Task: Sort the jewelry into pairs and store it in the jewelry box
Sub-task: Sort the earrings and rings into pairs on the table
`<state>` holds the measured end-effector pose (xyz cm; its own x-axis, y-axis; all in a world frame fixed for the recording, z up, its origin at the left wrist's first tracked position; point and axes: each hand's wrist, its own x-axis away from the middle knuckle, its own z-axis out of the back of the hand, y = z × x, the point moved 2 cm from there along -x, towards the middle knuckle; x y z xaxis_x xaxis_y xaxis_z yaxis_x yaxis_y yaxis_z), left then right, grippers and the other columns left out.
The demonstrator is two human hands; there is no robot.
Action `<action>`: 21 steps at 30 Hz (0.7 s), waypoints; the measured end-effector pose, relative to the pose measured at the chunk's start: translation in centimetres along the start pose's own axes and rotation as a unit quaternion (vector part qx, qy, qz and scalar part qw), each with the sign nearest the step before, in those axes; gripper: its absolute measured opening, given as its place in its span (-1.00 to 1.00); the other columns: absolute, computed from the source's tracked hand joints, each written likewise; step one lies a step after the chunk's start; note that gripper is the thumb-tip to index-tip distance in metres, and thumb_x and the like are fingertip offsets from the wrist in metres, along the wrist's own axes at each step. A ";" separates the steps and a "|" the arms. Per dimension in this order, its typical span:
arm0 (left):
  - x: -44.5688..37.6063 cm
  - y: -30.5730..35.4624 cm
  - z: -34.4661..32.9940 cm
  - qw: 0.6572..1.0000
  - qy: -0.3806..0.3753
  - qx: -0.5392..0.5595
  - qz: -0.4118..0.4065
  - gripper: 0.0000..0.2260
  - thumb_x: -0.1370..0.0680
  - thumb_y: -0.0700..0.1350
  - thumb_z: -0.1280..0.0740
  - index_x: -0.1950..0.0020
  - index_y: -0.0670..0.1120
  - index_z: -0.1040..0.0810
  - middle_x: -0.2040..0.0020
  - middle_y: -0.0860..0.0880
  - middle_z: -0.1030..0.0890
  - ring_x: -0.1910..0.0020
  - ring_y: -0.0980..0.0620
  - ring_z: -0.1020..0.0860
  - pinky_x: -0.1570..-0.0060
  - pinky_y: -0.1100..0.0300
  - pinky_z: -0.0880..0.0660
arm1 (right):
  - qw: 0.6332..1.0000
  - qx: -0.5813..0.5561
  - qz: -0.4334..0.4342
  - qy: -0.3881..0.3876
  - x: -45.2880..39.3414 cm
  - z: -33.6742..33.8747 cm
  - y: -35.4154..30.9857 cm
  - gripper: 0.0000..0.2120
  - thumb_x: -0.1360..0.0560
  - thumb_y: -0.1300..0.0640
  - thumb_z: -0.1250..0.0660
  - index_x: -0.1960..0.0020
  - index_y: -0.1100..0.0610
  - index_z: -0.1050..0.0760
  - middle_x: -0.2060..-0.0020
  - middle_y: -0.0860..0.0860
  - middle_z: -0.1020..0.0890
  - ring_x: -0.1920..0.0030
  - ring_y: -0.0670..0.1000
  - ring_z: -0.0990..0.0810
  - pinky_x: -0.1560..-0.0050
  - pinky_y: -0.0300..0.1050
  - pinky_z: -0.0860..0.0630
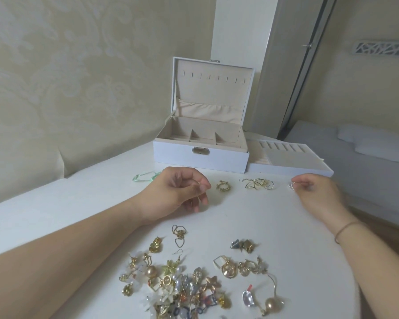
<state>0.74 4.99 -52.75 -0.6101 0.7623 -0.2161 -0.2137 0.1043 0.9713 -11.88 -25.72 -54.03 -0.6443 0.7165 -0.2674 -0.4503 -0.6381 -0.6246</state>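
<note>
While the tangled heap of gold, pearl and flower-shaped earrings [189, 282] lies nearest you on the white table [55, 203], your right hand [318, 192] pinches a small beaded piece [291, 185] and your left hand [182, 192] curls, fingertips pinched on something thin. Beyond them sit gold hoops [223, 186], looped wire earrings [259, 183] and the open white box [200, 155], cream-lined.

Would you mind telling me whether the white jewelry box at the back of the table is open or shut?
Open: the white jewelry box has its lid standing upright, showing the beige compartments inside.
</note>
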 end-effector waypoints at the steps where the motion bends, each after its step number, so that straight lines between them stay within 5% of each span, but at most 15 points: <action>1: 0.0 0.1 0.0 1.000 0.001 -0.001 0.000 -0.86 -0.50 -0.15 -0.42 0.05 -0.22 -0.59 0.26 -0.16 -0.66 0.39 -0.09 -0.54 0.32 0.19 -0.52 | 1.000 -0.005 0.001 0.004 0.1 0.1 -0.2 -0.70 -0.39 -0.04 -0.33 0.14 -0.51 -0.44 0.26 -0.35 -0.58 -0.09 0.02 -0.58 -0.20 0.20 -0.46; 6: -0.1 0.0 0.2 1.000 0.007 0.005 0.001 -0.84 -0.49 -0.15 -0.42 0.04 -0.24 -0.60 0.26 -0.17 -0.65 0.39 -0.09 -0.54 0.32 0.17 -0.51 | 0.999 -0.053 -0.009 0.007 0.2 0.3 -0.2 -0.81 -0.31 -0.11 -0.29 0.13 -0.40 -0.50 0.21 -0.29 -0.62 -0.08 0.01 -0.58 -0.19 0.16 -0.47; 12: -0.1 -0.1 0.3 1.000 0.005 0.009 0.000 -0.77 -0.48 -0.12 -0.37 0.02 -0.28 -0.58 0.27 -0.16 -0.64 0.40 -0.08 -0.51 0.35 0.19 -0.48 | 0.972 -0.229 -0.046 0.006 0.5 2.1 -0.2 -0.76 -0.57 0.27 -0.23 0.08 -0.02 -0.58 -0.07 0.11 -0.65 0.15 -0.07 -0.52 0.24 -0.34 -0.39; 15: -0.2 0.0 0.2 1.000 0.007 0.010 -0.004 -0.79 -0.48 -0.12 -0.37 0.03 -0.27 -0.59 0.29 -0.15 -0.63 0.43 -0.05 -0.48 0.40 0.24 -0.44 | 0.986 -0.157 0.048 0.016 2.5 3.7 -2.1 -0.73 -0.52 0.24 -0.33 0.16 -0.13 -0.58 0.12 -0.10 -0.67 0.11 0.05 -0.57 0.22 -0.31 -0.43; 18: -0.1 -0.1 0.3 1.000 0.008 0.001 -0.004 -0.78 -0.48 -0.12 -0.37 0.03 -0.28 -0.58 0.30 -0.14 -0.61 0.45 -0.02 -0.45 0.43 0.26 -0.40 | 0.955 -0.132 0.208 -0.168 7.1 4.3 -5.7 -0.70 -0.47 0.28 -0.40 0.09 -0.14 -0.64 0.17 -0.15 -0.65 0.14 -0.04 -0.58 0.18 -0.31 -0.48; 21: -0.1 -0.1 0.3 1.000 0.010 0.000 -0.005 -0.78 -0.48 -0.13 -0.37 0.03 -0.29 -0.58 0.33 -0.13 -0.59 0.47 0.01 -0.42 0.45 0.28 -0.37 | 0.900 -0.093 0.264 -0.334 10.9 3.6 -7.6 -0.72 -0.44 0.20 -0.46 0.02 -0.19 -0.63 0.10 -0.11 -0.65 0.11 -0.03 -0.59 0.12 -0.23 -0.52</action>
<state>1.01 5.08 -52.82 -0.6234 0.7477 -0.2285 -0.2204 0.1124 0.9689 -17.72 -14.03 -49.52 -0.9941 -0.0417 -0.1001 0.0982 -0.7373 -0.6684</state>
